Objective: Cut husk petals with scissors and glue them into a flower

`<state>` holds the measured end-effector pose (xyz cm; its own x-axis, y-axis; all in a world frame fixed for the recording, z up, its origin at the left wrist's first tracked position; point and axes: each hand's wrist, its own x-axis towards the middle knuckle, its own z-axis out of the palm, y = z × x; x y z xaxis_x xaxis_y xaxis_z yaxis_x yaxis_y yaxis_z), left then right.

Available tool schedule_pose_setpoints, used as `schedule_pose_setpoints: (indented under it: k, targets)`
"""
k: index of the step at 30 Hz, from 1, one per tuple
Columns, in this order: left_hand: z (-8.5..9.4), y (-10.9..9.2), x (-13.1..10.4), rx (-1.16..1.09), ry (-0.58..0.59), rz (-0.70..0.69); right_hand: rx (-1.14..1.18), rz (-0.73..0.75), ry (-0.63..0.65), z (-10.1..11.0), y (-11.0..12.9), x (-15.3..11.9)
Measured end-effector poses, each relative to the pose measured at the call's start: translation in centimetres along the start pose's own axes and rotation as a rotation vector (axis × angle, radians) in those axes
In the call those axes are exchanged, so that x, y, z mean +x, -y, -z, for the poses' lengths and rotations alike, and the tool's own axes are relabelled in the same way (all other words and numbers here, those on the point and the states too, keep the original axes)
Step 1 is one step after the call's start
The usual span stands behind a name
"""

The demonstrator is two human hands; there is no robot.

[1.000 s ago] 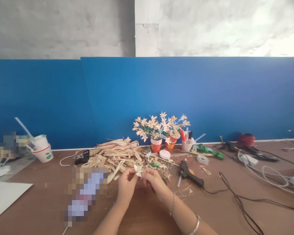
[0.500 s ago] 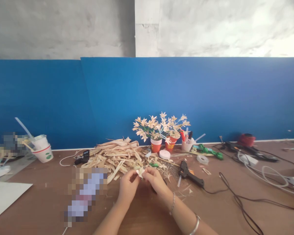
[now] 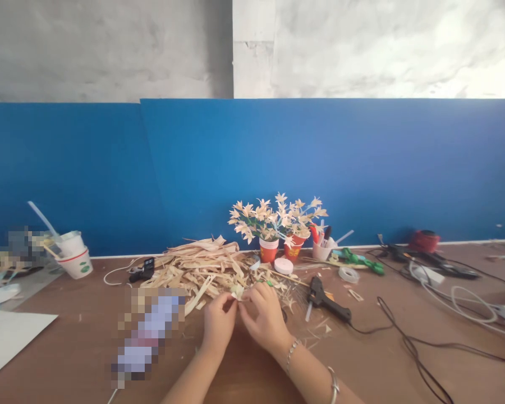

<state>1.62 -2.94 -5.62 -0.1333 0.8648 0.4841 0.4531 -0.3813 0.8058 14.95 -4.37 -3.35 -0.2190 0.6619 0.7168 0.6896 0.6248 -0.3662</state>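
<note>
Between my hands is a small pale flower-like piece [image 3: 237, 292], much like the flowers standing behind. My left hand [image 3: 220, 320] pinches it at its lower left with thumb and forefinger. From the right, my right hand [image 3: 264, 317] reaches the piece with bent fingers, its fingertips close together at the piece's edge; whether they grip it is too small to tell. Just beyond lies a heap of dry pale husk strips [image 3: 206, 258]. Pale flowers [image 3: 263, 213] stand in red paper cups [image 3: 268, 251] behind my right hand.
A black glue gun [image 3: 328, 300] with its cable lies right of my hands, near a tape roll [image 3: 348, 274] and a white pen cup [image 3: 321, 249]. Cables and a power strip [image 3: 427, 274] spread at right. A blurred object [image 3: 147, 334] lies left; a blue panel [image 3: 320, 157] stands behind.
My right hand has turned and shifted slightly left, its fingers now bent over beside the piece. My left hand has barely moved and still pinches the piece.
</note>
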Motion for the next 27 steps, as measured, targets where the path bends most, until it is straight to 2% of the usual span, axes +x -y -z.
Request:
schedule_pose_setpoints:
  k: [8,18,27]
  targets:
    - [-0.29,-0.01,-0.41,0.069,0.045,-0.040,-0.159,0.078,-0.029,-0.17,-0.06,0.10]
    - [-0.45,0.10,-0.58,0.088,0.066,-0.099,-0.178,0.076,-0.069,-0.41,-0.08,0.04]
    - [-0.52,0.20,-0.59,0.072,0.063,-0.061,-0.182,0.082,-0.069,-0.47,-0.01,0.06]
